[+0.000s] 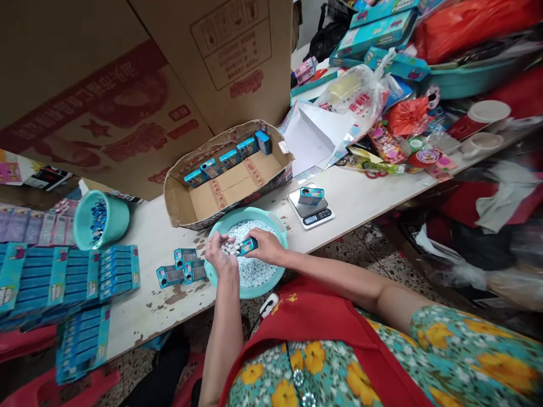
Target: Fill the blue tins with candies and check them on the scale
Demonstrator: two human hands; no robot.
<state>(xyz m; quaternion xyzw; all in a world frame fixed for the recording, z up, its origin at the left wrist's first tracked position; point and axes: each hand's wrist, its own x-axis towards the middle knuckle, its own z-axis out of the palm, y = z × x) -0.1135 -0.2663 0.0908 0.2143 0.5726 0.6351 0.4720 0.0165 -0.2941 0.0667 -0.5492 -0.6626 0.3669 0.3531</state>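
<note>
My right hand (263, 246) grips a small blue box (248, 246) over a turquoise basin (280, 271). The box lies tilted, one end toward my left hand. Small white pellets (254, 274) fill the basin. My left hand (218, 253) is curled around a heap of these pellets, held against the end of the box. A digital scale (331, 217) stands to the right of the basin with another blue box (311, 196) on its plate. Left of the basin lie several more blue boxes (171, 275) in a small group.
Behind the basin, a cut-down cardboard box (199, 206) holds several blue boxes along its far wall. A turquoise bucket (121, 217) with blue pieces and stacked blue cartons (55, 282) stand at the left. Bags, scissors (375, 174) and a cup (483, 144) crowd the right.
</note>
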